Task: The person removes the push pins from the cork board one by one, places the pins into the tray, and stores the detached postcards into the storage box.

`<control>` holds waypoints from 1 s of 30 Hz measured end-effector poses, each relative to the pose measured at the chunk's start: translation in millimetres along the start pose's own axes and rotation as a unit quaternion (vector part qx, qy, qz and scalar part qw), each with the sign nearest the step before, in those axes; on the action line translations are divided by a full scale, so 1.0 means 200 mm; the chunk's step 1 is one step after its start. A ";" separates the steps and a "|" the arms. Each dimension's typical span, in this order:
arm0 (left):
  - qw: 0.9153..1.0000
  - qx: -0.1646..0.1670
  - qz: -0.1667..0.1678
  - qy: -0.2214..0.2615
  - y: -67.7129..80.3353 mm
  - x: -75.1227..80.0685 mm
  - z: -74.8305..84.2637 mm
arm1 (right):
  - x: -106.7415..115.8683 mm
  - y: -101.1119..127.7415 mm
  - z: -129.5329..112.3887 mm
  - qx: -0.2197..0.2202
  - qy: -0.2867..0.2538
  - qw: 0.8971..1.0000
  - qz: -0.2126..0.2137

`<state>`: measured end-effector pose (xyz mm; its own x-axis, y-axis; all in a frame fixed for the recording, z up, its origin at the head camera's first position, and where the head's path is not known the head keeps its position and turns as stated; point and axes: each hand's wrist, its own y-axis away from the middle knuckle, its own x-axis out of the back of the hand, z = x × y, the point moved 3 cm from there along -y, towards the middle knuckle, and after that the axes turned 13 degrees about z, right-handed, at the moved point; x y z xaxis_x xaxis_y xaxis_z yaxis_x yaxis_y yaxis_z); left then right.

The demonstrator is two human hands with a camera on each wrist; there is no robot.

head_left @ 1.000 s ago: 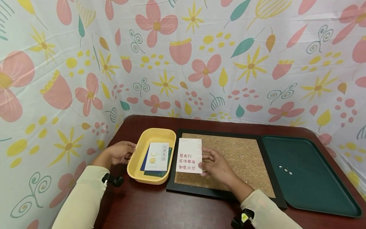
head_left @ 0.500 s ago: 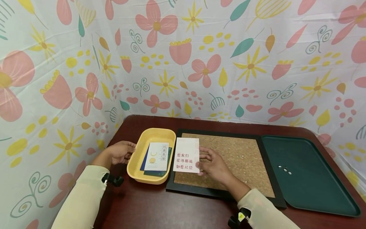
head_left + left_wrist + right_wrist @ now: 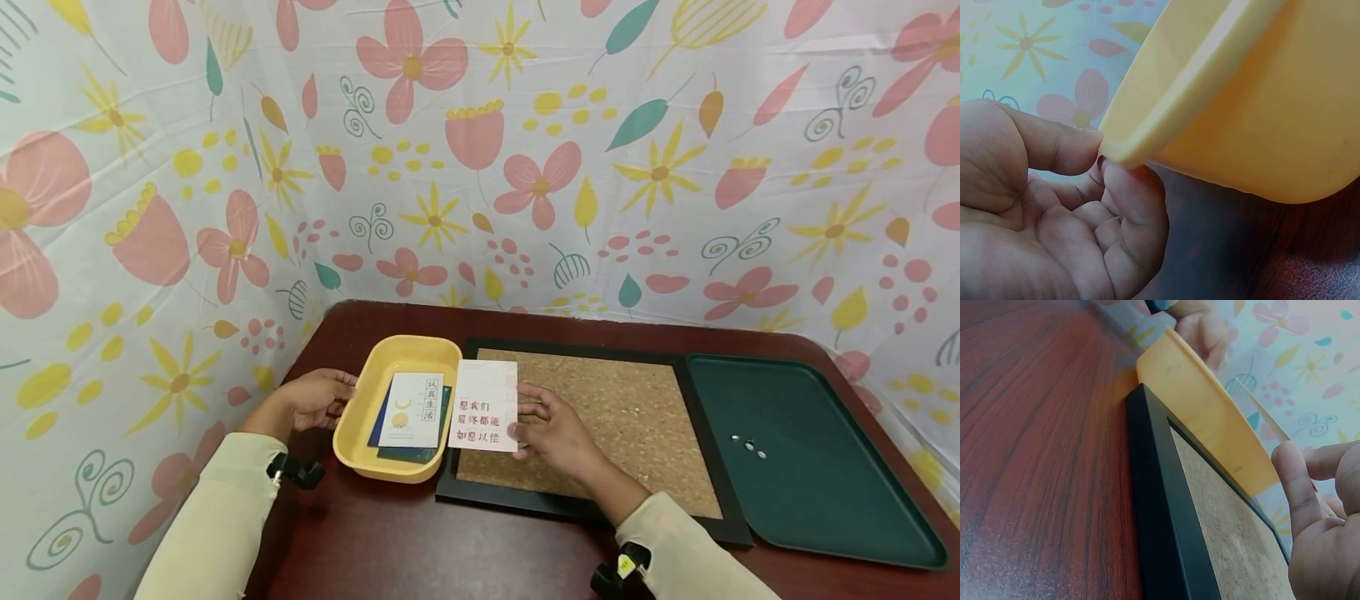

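My left hand [image 3: 321, 400] pinches the left rim of a yellow plastic tray [image 3: 347, 450] between thumb and curled fingers, as the left wrist view shows up close. Inside the tray lies a white card [image 3: 411, 412] with a moon drawing and Chinese characters, on top of blue and green cards [image 3: 405, 454]. By its right edge, my right hand [image 3: 555, 429] holds another white card [image 3: 483, 404] with red Chinese characters. That card is raised over the left side of a black-framed cork board [image 3: 592, 442]; in the right wrist view it appears edge-on, above the board.
Right of the cork board lies a dark green tray [image 3: 840, 467] with several small shiny pieces [image 3: 750, 446] in it. Everything stands on a dark red-brown table [image 3: 390, 533]. Flower-print cloth [image 3: 480, 208] hangs behind and to the left.
My right hand has moved slightly left with the white card, bringing it up to the yellow tray's right rim in the head view. The left hand and the tray have stayed in place.
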<state>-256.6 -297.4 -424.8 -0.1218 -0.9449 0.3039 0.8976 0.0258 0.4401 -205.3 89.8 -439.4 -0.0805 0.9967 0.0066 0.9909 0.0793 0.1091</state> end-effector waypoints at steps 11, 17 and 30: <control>1.000 0.001 -0.004 0.002 0.00 0.00 0.00 | -0.04 -0.01 -0.01 0.001 -0.003 1.000 -0.007; 1.000 0.001 -0.002 0.001 -0.01 0.00 -0.01 | -0.07 -0.01 0.00 -0.002 -0.003 1.000 -0.011; 1.000 0.000 0.003 0.000 -0.01 0.00 0.00 | -0.13 -0.01 0.01 -0.004 -0.016 1.000 -0.018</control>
<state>-257.7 -298.4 -426.1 -0.1158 -0.9447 0.3069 0.8985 0.0321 0.4378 -204.8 64.7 -442.1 -0.1132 0.9931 -0.0291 0.9864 0.1159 0.1165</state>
